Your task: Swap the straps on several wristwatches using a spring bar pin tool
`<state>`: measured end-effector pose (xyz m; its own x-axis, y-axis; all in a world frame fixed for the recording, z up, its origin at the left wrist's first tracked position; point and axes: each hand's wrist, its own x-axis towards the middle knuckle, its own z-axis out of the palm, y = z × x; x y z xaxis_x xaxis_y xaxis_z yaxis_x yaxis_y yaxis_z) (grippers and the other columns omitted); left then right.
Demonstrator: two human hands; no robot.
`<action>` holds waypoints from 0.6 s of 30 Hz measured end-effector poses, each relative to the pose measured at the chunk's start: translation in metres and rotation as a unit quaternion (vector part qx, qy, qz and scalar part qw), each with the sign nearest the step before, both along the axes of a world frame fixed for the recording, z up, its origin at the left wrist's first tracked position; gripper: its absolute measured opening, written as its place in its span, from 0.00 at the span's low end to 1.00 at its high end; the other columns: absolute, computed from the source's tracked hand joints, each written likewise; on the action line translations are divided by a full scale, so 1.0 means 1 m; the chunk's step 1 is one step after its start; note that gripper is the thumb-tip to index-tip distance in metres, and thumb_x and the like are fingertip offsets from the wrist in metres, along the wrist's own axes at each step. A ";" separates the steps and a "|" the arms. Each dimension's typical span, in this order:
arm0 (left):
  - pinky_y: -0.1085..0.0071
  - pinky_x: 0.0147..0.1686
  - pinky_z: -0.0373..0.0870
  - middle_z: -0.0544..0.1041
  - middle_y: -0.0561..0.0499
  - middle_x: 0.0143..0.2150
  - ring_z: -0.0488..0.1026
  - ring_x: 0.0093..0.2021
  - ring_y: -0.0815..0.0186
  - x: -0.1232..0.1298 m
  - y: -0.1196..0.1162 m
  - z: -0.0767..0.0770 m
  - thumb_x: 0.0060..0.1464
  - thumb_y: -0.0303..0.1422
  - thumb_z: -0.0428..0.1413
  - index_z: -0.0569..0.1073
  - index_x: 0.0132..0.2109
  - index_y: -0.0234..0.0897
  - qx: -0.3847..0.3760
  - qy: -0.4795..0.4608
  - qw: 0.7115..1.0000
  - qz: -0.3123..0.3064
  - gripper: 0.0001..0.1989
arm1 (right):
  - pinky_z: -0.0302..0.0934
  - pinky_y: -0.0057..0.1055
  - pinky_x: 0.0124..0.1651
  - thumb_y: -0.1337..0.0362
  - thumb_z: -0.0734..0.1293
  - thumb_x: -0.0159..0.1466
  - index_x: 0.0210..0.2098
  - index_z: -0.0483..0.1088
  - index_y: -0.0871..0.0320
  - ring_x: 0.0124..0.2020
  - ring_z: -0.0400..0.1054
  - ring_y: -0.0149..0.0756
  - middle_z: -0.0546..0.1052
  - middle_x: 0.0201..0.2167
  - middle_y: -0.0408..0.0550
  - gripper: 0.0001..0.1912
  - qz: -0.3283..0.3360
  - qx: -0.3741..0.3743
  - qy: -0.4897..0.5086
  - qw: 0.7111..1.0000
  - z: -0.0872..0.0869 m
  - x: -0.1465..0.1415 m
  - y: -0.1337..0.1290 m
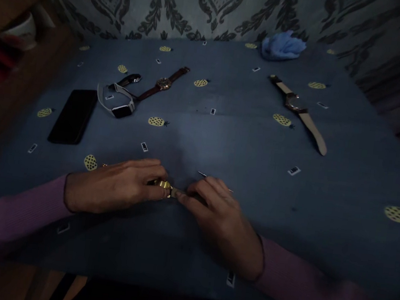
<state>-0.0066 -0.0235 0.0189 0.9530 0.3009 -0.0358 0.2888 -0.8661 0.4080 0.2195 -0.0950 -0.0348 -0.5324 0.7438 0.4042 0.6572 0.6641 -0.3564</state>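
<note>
My left hand (120,185) is closed around a gold-coloured wristwatch (164,185), its case between thumb and fingers and partly hidden by them. From the case a strap (177,194) runs to the right, and my right hand (215,209) pinches it with thumb and fingertips. A thin pointed metal tool (202,174) shows at both sides of the right fingers; whether they grip it or it lies beneath them, I cannot tell. Near the left wrist, a tiny shiny gold bit (104,165) peeks out.
On the blue patterned tablecloth (230,134) lie a black phone (74,116), a white-strapped smartwatch (122,111), a black-strapped watch (130,80) and a brown-strapped watch (163,84). Farther right are a beige-lined watch (295,103) and a crumpled blue cloth (283,46) by the wall.
</note>
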 end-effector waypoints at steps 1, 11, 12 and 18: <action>0.71 0.38 0.71 0.74 0.46 0.45 0.69 0.41 0.66 0.000 0.001 0.001 0.64 0.20 0.44 0.72 0.52 0.35 -0.011 0.005 1.000 -0.003 0.16 | 0.57 0.36 0.38 0.72 0.55 0.71 0.41 0.75 0.61 0.35 0.61 0.39 0.71 0.31 0.50 0.17 0.003 0.002 -0.002 1.000 0.000 0.000 0.000; 0.71 0.40 0.72 0.75 0.45 0.46 0.72 0.42 0.66 -0.001 0.004 0.006 0.63 0.17 0.43 0.71 0.52 0.34 -0.057 0.001 0.998 -0.028 0.19 | 0.54 0.33 0.37 0.72 0.55 0.72 0.38 0.75 0.61 0.35 0.61 0.35 0.74 0.31 0.48 0.17 0.082 0.039 -0.034 0.995 0.006 0.009 0.019; 0.71 0.39 0.72 0.75 0.45 0.45 0.72 0.41 0.66 -0.001 0.004 0.004 0.62 0.16 0.43 0.72 0.50 0.33 -0.051 -0.012 0.998 -0.031 0.18 | 0.54 0.33 0.37 0.71 0.55 0.72 0.38 0.75 0.61 0.35 0.61 0.35 0.74 0.31 0.48 0.17 0.092 0.045 -0.035 0.994 0.006 0.009 0.022; 0.72 0.37 0.74 0.77 0.46 0.40 0.73 0.39 0.67 -0.002 -0.003 -0.003 0.65 0.22 0.45 0.73 0.45 0.34 -0.034 -0.071 0.997 0.007 0.13 | 0.53 0.33 0.35 0.71 0.55 0.73 0.36 0.75 0.61 0.33 0.60 0.33 0.75 0.30 0.46 0.18 0.125 0.063 -0.017 0.990 0.004 0.012 0.029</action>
<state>-0.0091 -0.0266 0.0157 0.9457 0.3154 0.0789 0.2351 -0.8312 0.5038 0.2312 -0.0656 -0.0310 -0.7086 0.5313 0.4644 0.4768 0.8456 -0.2400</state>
